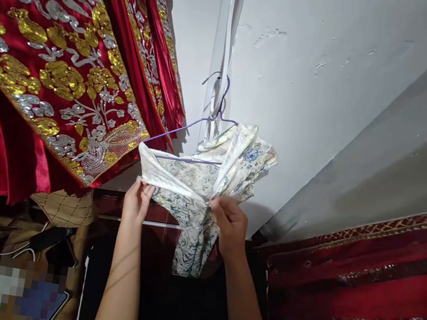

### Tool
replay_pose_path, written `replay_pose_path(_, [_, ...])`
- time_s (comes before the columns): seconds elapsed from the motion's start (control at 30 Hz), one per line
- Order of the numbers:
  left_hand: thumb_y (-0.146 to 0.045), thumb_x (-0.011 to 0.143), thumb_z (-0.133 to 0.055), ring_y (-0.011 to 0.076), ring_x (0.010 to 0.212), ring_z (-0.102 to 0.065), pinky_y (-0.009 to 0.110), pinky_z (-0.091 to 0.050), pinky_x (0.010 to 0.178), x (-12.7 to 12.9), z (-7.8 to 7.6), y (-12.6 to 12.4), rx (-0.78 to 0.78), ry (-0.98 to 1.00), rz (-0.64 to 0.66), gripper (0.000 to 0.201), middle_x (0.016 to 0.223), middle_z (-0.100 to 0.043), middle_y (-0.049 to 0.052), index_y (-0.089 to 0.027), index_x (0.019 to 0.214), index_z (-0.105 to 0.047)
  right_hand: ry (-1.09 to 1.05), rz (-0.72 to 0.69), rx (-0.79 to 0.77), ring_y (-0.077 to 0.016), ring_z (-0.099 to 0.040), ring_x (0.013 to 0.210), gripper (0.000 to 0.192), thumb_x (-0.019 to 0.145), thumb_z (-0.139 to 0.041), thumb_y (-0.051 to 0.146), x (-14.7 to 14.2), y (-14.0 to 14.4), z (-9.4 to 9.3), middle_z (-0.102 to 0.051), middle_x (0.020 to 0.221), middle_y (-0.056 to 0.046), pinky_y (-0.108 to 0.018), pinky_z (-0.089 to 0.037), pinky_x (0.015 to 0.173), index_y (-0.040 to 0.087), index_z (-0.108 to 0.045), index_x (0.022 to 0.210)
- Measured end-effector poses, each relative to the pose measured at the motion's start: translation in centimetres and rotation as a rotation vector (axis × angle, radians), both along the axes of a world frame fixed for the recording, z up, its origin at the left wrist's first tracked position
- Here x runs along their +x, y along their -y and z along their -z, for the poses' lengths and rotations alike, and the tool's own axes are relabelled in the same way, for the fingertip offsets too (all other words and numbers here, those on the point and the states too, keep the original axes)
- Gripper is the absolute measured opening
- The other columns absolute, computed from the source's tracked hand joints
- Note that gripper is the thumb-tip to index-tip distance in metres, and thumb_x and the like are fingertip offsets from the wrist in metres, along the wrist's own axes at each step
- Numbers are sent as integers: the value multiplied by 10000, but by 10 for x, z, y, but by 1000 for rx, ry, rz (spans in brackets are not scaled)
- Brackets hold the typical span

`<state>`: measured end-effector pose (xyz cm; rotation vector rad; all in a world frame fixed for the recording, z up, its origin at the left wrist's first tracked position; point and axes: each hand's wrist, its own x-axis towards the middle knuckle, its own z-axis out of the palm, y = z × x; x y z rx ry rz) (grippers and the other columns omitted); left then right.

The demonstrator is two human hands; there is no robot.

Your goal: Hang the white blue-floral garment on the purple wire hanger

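Observation:
A white garment with a blue floral print hangs on a thin purple wire hanger, which is hooked onto a white strap on the wall. My left hand pinches the garment's left lower edge. Around the bunched fabric in the middle my right hand is closed. Both arms reach up from below.
Red robes with gold and silver embroidery hang at the upper left, close beside the hanger. More red embroidered cloth lies at the lower right. A white wall stands behind. Cables and cluttered items sit at the lower left.

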<state>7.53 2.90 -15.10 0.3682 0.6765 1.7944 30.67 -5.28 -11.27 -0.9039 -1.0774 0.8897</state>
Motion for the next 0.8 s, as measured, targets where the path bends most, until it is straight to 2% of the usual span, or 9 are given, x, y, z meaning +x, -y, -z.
replay_pose_path(0.1, [-284, 835, -763, 171, 933, -713, 325, -544, 930, 18, 25, 17, -7, -91, 3, 179, 912, -742, 69, -148, 923, -689, -219, 89, -56, -78, -314, 493, 224, 793, -791, 405, 6, 10, 15, -408, 543, 65, -226, -267, 472, 202, -705, 833])
replay_pose_path(0.17, [-347, 761, -831, 170, 906, -709, 313, -541, 909, 26, 35, 28, -14, -164, 12, 286, 924, -745, 67, -143, 922, -710, -290, 136, -74, -72, -310, 495, 242, 774, -809, 409, 10, 17, 20, -408, 552, 68, -218, -270, 467, 200, -706, 839])
replay_pose_path(0.27, [-412, 693, -872, 144, 804, -683, 270, -541, 838, 36, 44, 43, -34, -259, 14, 373, 851, -727, 39, -135, 891, -720, -338, 189, -115, -64, -310, 491, 278, 747, -834, 414, 15, 25, 26, -409, 565, 69, -210, -278, 449, 189, -705, 846])
replay_pose_path(0.33, [-441, 695, -865, 144, 815, -675, 262, -540, 832, 40, 44, 52, -33, -291, 16, 383, 851, -715, 29, -145, 889, -717, -370, 226, -134, -58, -285, 480, 295, 734, -843, 419, 21, 26, 30, -377, 565, 79, -209, -270, 430, 186, -693, 833])
replay_pose_path(0.43, [-456, 739, -832, 158, 901, -679, 273, -539, 874, 48, 34, 63, -7, -299, 44, 355, 934, -711, 35, -170, 911, -712, -377, 302, -162, -75, -255, 466, 275, 737, -831, 416, 35, 25, 39, -337, 561, 84, -234, -271, 401, 205, -664, 793])
replay_pose_path(0.53, [-431, 807, -782, 155, 953, -667, 267, -527, 905, 56, 12, 71, 54, -290, 97, 281, 995, -700, 38, -192, 934, -706, -323, 308, -222, -107, -271, 461, 222, 758, -807, 394, 47, 23, 48, -331, 546, 70, -273, -278, 390, 234, -655, 764])
replay_pose_path(0.63, [-422, 843, -748, 156, 931, -657, 261, -521, 894, 65, -7, 81, 108, -303, 164, 240, 980, -693, 36, -201, 920, -697, -247, 218, -304, -118, -317, 469, 245, 765, -802, 418, 48, 25, 53, -360, 532, 54, -273, -286, 402, 229, -651, 724])
replay_pose_path(0.7, [-428, 860, -729, 155, 903, -646, 253, -514, 864, 72, -16, 88, 123, -348, 194, 237, 969, -691, 36, -200, 910, -695, -131, 150, -350, -122, -364, 485, 292, 782, -777, 479, 42, 26, 52, -431, 553, 34, -266, -309, 425, 210, -673, 731])
replay_pose_path(0.8, [-414, 884, -707, 151, 880, -626, 230, -495, 806, 82, -22, 97, 143, -467, 230, 223, 976, -682, 36, -193, 905, -697, 78, 18, -329, -174, -541, 640, 407, 832, -685, 596, 23, 28, 43, -600, 687, -26, -280, -444, 562, 192, -731, 811])
